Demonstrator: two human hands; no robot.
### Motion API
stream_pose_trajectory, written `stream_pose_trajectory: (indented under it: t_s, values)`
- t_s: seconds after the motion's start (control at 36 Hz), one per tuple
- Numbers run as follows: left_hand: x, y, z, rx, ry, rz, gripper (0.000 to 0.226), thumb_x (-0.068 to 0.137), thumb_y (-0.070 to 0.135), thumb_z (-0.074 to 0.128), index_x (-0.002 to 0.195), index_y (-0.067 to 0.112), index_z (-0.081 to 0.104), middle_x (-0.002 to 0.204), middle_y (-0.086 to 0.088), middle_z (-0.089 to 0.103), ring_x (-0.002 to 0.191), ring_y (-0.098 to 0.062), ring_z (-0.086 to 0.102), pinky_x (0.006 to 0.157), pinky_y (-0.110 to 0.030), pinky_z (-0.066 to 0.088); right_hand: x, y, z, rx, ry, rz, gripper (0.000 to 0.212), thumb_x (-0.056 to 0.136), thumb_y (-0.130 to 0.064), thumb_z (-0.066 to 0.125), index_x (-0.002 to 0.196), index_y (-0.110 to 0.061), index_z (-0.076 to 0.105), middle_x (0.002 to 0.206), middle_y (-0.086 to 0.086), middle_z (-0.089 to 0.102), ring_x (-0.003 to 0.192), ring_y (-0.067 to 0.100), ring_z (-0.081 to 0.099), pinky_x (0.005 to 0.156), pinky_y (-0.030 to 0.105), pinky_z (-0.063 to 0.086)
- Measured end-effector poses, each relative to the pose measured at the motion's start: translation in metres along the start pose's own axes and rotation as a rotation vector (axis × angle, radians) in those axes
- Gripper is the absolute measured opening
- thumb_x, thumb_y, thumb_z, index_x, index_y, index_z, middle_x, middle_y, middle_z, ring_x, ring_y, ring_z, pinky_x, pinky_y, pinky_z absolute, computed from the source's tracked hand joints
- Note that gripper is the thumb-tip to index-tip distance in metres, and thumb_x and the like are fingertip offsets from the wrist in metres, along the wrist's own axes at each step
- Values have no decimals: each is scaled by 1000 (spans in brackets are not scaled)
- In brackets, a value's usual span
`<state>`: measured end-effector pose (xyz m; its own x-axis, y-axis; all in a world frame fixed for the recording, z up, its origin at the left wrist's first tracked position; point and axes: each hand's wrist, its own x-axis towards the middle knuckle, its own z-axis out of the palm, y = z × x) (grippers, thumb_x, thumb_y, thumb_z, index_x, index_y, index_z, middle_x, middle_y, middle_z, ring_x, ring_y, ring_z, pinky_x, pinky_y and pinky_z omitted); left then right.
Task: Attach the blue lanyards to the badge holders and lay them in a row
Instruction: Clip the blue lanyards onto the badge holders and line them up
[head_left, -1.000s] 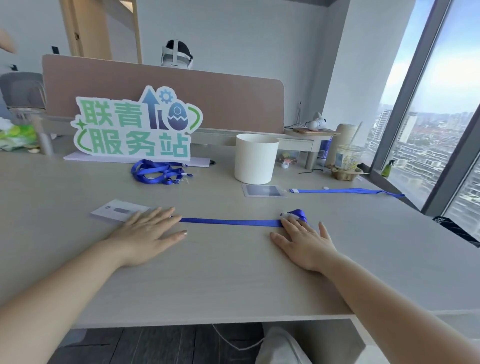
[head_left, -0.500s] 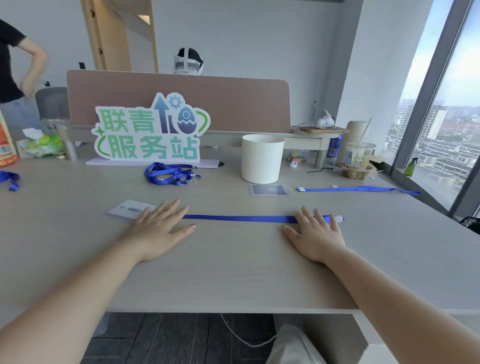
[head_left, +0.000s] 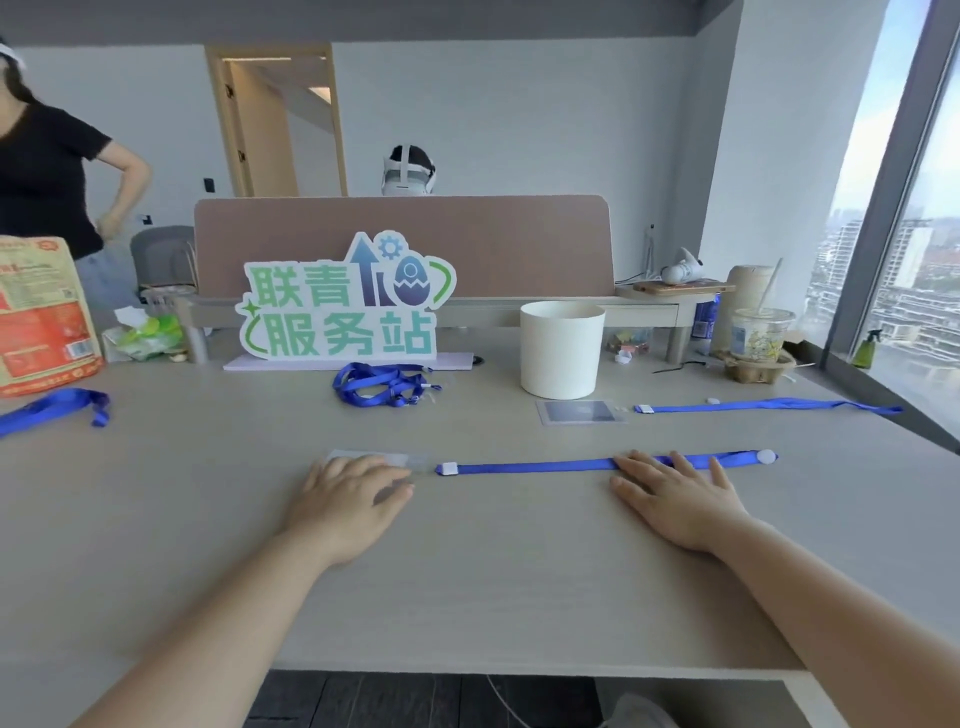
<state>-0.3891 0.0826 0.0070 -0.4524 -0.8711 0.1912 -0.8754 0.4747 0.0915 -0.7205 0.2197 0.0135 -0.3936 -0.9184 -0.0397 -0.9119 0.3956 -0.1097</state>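
Lying flat across the table (head_left: 156, 519), the near blue lanyard (head_left: 530, 467) is running side to side, its long axis pointing from the clear badge holder (head_left: 410, 459) toward the window side. Both hands are resting palm-down with fingers spread, gripping nothing: the left hand (head_left: 348, 499) is covering the holder, the right hand (head_left: 675, 499) is pressing the strap near its far end. Behind it, beside the white pot (head_left: 562, 349), a finished set (head_left: 675, 410) is lying parallel. Loose lanyards (head_left: 382, 384) are waiting below the sign (head_left: 345, 301), which is reading "联青服务站"; the left hand is looking nearer to them.
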Motion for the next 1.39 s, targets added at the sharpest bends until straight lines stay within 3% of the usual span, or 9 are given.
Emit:
stream_pose_trajectory:
  t_s: [0.11, 0.19, 0.25, 0.42, 0.5, 0.61, 0.81, 1.08, 1.39]
  values:
    - [-1, -1, 3, -27, 5, 12, 78, 68, 76, 3, 131, 51, 41, 147, 16, 32, 133, -18, 32, 112, -39, 20, 2, 8, -2, 67, 64, 100, 60, 91, -66, 14, 146, -46, 4, 158, -18, 1, 147, 22, -1, 117, 49, -5]
    - [3, -2, 6, -46, 12, 2, 48, 88, 65, 28, 125, 39, 46, 138, 19, 45, 127, -16, 43, 108, -41, 28, 1, -13, 1, 113, 100, 20, 66, 89, -69, 17, 147, -44, -2, 158, -15, -4, 147, 21, -2, 117, 48, -5]
    - [4, 1, 8, -35, 6, 15, 41, 92, 60, 31, 123, 38, 48, 136, 21, 46, 126, -13, 44, 107, -40, 28, 1, -29, 5, 91, 75, -57, 68, 88, -70, 16, 148, -42, -2, 158, -15, -4, 147, 18, -5, 117, 46, -7]
    - [4, 22, 7, -67, 16, 78, 85, 65, 75, 1, 126, 42, 49, 138, 25, 44, 128, -8, 40, 105, -30, 27, 4, -33, 6, 43, -10, -89, 71, 87, -71, 11, 149, -37, 4, 158, -17, 2, 147, 16, -4, 116, 46, -10]
    - [7, 39, 10, -87, 16, 123, 90, 62, 75, -1, 131, 43, 47, 142, 23, 41, 129, -9, 40, 107, -29, 26, 3, -14, 2, 36, 20, -38, 69, 90, -68, 11, 149, -34, 12, 157, -17, 10, 147, 14, 2, 117, 47, -8]
    - [11, 72, 14, -109, -41, 179, 87, 65, 77, 2, 136, 45, 41, 145, 23, 36, 133, -10, 35, 111, -28, 23, 1, 23, -2, 34, 32, 29, 67, 90, -67, 11, 149, -35, 15, 156, -19, 12, 147, 13, 5, 117, 47, -8]
    - [27, 146, 24, -111, -101, 269, 56, 92, 62, 28, 139, 32, 35, 149, 16, 34, 136, -14, 29, 112, -31, 23, 0, 99, -14, 52, -4, 169, 62, 90, -68, 10, 147, -43, 12, 157, -21, 6, 147, 18, 1, 117, 48, -5]
    - [62, 207, 36, -152, -127, 259, 54, 93, 61, 29, 141, 36, 36, 154, 14, 24, 141, -12, 22, 115, -30, 18, 30, 162, -24, 49, -13, 200, 61, 88, -71, 11, 145, -49, 10, 157, -19, 3, 147, 16, -1, 117, 47, -5]
    - [75, 213, 47, -118, -97, 232, 56, 92, 63, 27, 143, 39, 31, 154, 19, 21, 142, -4, 21, 116, -33, 16, 59, 185, -24, 40, -14, 128, 61, 87, -71, 10, 144, -51, 9, 157, -19, 4, 147, 16, 0, 117, 49, -4]
